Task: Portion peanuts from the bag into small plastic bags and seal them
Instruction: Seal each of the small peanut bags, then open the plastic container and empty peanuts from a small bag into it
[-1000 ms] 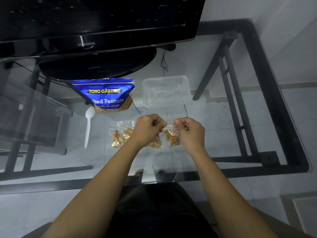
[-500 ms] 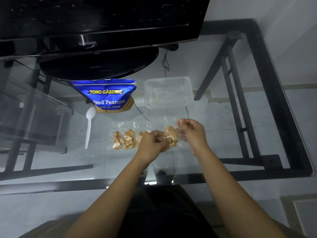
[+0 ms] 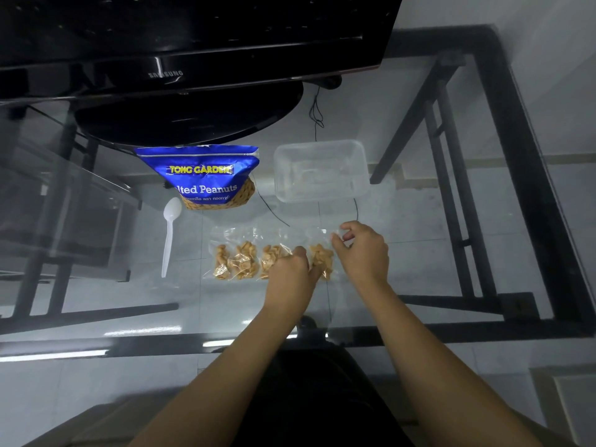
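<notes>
A blue peanut bag [image 3: 206, 179] stands on the glass table. In front of it lie three small clear bags of peanuts [image 3: 243, 261] in a row. A fourth small bag of peanuts [image 3: 321, 258] lies at the row's right end, between my hands. My left hand [image 3: 290, 279] presses down on its lower left part, fingers curled. My right hand [image 3: 362, 253] pinches the clear top corner of that bag with thumb and fingers.
A white plastic spoon [image 3: 169, 235] lies left of the bags. An empty clear plastic tub [image 3: 321, 171] stands behind my right hand. A black monitor and its round base [image 3: 193, 114] fill the back. The glass table's black frame [image 3: 532, 175] runs along the right.
Both hands have come down from holding the fourth bag up by its top. The bag now lies at the row's right end; my left hand has dropped onto its lower part.
</notes>
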`<state>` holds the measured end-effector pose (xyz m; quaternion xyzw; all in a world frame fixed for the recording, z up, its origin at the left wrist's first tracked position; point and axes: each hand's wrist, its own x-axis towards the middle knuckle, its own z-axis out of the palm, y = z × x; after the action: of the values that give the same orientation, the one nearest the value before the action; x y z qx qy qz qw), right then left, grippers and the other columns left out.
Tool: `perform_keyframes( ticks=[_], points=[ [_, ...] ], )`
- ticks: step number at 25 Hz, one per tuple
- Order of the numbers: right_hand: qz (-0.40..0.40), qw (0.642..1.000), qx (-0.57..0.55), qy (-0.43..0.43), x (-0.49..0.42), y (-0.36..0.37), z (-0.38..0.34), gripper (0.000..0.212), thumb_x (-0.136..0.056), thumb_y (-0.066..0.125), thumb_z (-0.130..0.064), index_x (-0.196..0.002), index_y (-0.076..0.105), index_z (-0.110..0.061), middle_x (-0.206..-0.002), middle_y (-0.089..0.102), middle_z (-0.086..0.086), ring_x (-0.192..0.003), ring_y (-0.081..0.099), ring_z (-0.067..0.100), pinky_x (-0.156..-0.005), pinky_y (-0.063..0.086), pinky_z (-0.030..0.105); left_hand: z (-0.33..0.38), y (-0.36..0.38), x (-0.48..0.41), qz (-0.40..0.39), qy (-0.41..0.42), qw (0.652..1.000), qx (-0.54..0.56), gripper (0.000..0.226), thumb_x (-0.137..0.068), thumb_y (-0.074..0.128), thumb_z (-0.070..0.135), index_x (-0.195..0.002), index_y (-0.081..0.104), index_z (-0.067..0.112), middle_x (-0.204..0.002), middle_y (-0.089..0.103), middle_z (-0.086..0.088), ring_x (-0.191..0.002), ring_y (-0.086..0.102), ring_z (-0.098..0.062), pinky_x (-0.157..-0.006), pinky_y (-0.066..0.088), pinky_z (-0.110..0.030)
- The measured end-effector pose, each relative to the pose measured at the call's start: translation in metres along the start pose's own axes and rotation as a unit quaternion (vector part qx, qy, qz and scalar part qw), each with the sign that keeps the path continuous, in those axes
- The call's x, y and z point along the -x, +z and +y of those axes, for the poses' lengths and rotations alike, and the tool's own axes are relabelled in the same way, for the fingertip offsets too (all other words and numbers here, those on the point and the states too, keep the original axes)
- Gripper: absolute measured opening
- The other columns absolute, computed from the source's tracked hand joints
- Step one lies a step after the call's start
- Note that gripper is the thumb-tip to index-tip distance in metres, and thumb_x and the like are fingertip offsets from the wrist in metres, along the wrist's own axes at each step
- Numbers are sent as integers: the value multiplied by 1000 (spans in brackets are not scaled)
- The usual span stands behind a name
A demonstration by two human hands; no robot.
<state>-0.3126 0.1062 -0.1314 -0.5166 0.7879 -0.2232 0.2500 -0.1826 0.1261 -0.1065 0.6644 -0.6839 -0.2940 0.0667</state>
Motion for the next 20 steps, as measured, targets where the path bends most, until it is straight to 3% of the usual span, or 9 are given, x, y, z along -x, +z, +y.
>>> perform_keyframes(
  ticks=[3,6,8,10,12,14,15,17,20],
  points=[
    [81,996,-26,-39,-5,-12,0,22,-87,60,-31,-98,65,-12,-84,64,4,-76,60,18,-61,38,14,-1,-23,-10,87,13,996,20,34,-91,54,36,-90,55,3,-72,65,-13,-62,60,-24,-55,42,-27],
    [162,981,-84,-63,-20,-25,-6,17,-88,58,-24,-98,60,-10,-91,61,7,-87,57,19,-70,40,12,-10,-39,-44,208,-38,970,120,31,-93,52,26,-108,55,-1,-94,66,-18,-80,63,-27,-68,49,-33],
    [125,984,-129,-18,-34,-27,-11,35,-92,54,-27,-120,52,-8,-118,57,11,-110,53,21,-91,43,23,-12,-40,-64,197,-83,966,143,40,-95,49,27,-120,49,-3,-106,64,-23,-96,62,-33,-78,47,-36],
    [25,987,-154,43,-46,-22,-12,55,-94,49,-36,-139,34,-8,-141,44,11,-130,41,22,-107,34,30,-11,-39,-76,152,-107,969,162,43,-96,46,29,-124,47,-3,-108,64,-22,-99,62,-33,-81,46,-33],
    [-15,986,-158,52,-53,-16,-8,61,-94,48,-37,-144,28,-8,-146,40,12,-135,38,23,-111,33,36,-10,-37,-82,126,-100,970,185,36,-96,46,27,-115,53,-2,-94,66,-17,-85,63,-27,-80,49,-34],
    [-24,986,-160,48,-53,-12,-5,59,-94,49,-32,-144,28,-9,-142,45,11,-131,43,22,-109,36,33,-12,-35,-84,118,-85,975,169,28,-96,46,25,-96,55,-1,-65,54,-5,-60,51,-17,-63,44,-32],
    [-28,985,-161,52,-52,-11,-6,59,-95,50,-29,-145,27,-9,-142,46,10,-130,45,21,-108,36,30,-12,-34,-85,115,-87,976,163,29,-96,45,25,-96,56,-2,-61,50,-3,-57,49,-16,-60,40,-29],
    [-28,984,-168,55,-51,-11,-6,59,-94,51,-28,-145,26,-11,-142,46,9,-130,45,20,-107,36,28,-11,-35,-84,108,-100,974,170,36,-97,44,28,-117,55,0,-72,61,-10,-72,61,-23,-65,46,-28],
    [-16,987,-153,39,-50,-12,-4,59,-93,51,-32,-145,29,-12,-141,48,8,-127,47,22,-106,35,28,-8,-38,-81,98,-122,973,169,51,-97,43,32,-138,38,3,-115,63,-22,-107,61,-30,-90,47,-33]
  ],
)
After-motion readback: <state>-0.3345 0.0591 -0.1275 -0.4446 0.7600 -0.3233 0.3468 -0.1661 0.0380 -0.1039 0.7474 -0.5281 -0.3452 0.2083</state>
